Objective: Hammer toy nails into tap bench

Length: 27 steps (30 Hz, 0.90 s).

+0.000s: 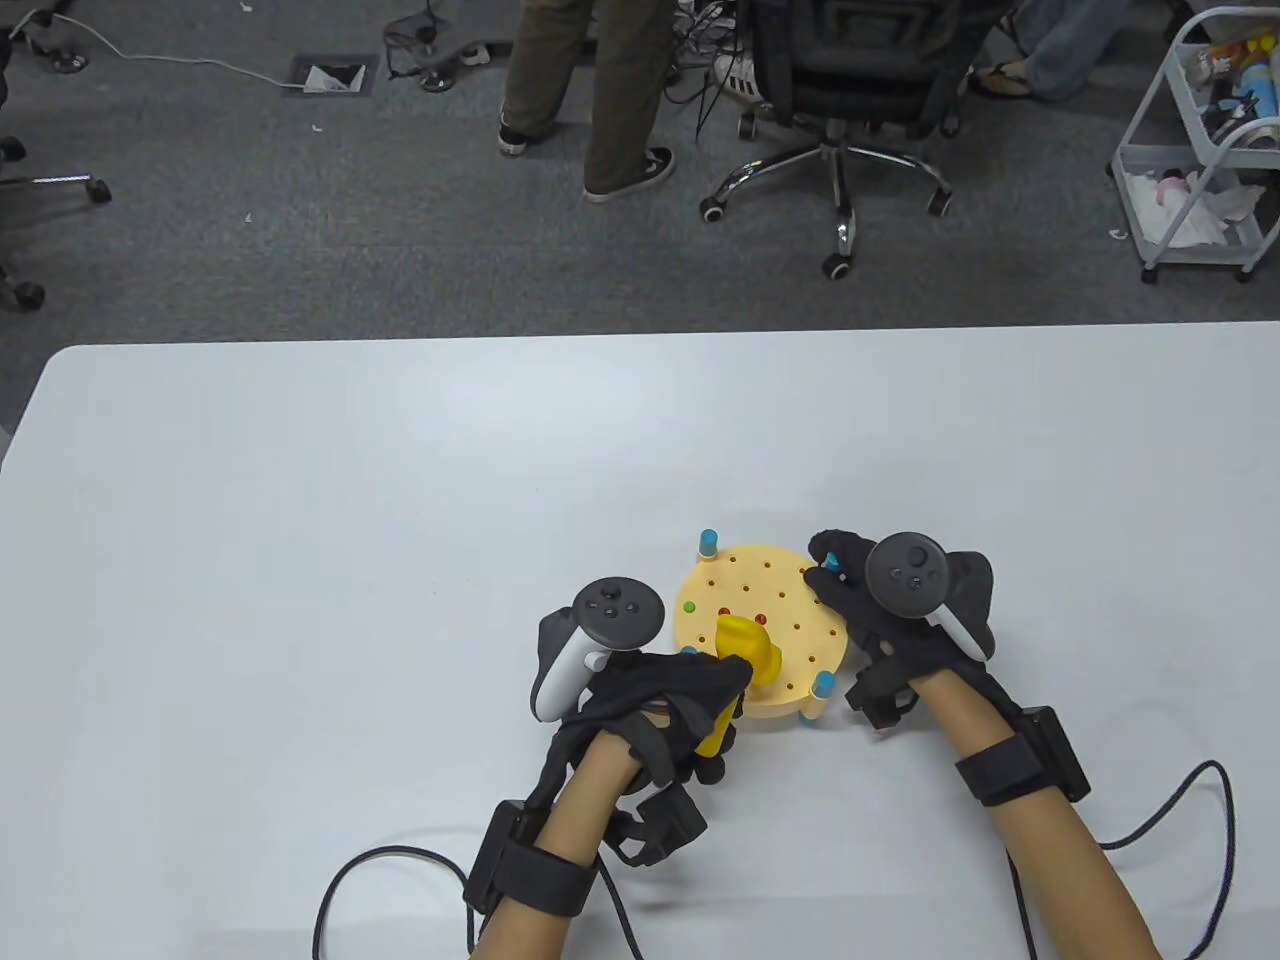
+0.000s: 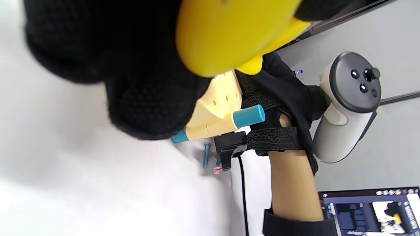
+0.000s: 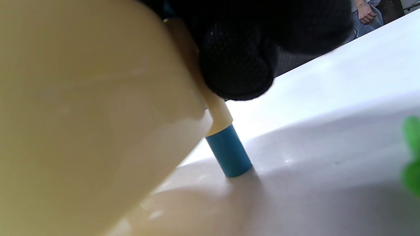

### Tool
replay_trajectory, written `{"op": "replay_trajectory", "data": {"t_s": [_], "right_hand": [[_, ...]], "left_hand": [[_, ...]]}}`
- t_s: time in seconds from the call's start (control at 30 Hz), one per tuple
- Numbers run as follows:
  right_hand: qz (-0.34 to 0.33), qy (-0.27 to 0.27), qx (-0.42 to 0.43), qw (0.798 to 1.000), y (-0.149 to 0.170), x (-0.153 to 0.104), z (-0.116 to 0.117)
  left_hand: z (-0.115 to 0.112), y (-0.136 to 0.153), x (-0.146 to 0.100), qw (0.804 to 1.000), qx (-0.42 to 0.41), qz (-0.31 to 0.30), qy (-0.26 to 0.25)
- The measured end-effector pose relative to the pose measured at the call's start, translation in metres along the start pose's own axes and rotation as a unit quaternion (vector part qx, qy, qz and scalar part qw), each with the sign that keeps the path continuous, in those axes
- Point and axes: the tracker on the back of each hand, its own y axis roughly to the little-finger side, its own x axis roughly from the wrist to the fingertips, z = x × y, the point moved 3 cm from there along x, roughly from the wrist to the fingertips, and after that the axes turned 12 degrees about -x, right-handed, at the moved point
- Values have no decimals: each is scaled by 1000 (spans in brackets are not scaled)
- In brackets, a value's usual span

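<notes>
A round cream tap bench point(image 1: 775, 600) with holes and blue-tipped legs stands on the white table point(image 1: 300, 550). Red nail heads point(image 1: 724, 611) and a green one point(image 1: 689, 605) sit in its top. My left hand point(image 1: 690, 700) grips a yellow toy hammer point(image 1: 745, 655), its head over the bench's near left part; the hammer fills the top of the left wrist view point(image 2: 229, 36). My right hand point(image 1: 850, 590) holds the bench's right rim, fingers at a blue leg top point(image 1: 828, 566). In the right wrist view a fingertip point(image 3: 238, 65) presses on the bench point(image 3: 82, 114) above a blue leg point(image 3: 229, 152).
A loose blue nail point(image 2: 206, 154) lies on the table by my right wrist. A green blur point(image 3: 411, 154) shows at the right edge of the right wrist view. Glove cables point(image 1: 1180, 800) trail near the front edge. Chairs and a person's legs point(image 1: 600, 90) stand beyond the table.
</notes>
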Motion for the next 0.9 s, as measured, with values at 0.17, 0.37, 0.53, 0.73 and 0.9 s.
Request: {"op": "replay_trajectory", "data": {"t_s": [0.17,0.37,0.53,0.73,0.9], "right_hand": [[1,2,0,1000,0,0,0],[2,2,-2,1000,0,0,1],[3,3,-5,1000,-1,-1,1],[-3,-16,1,1000,1,1,0],[26,7,46,999,27,-4,-43]], "left_hand": [[-2,-20,-11,989,106,-33,-101],[-21,-33,-15,936,310,4,-168],[-28,-33,-7,885,436,73,-148],[-5,-51,-43,954,179,-123,-207],[17,-13,-41,973,75,-135,-173]]}}
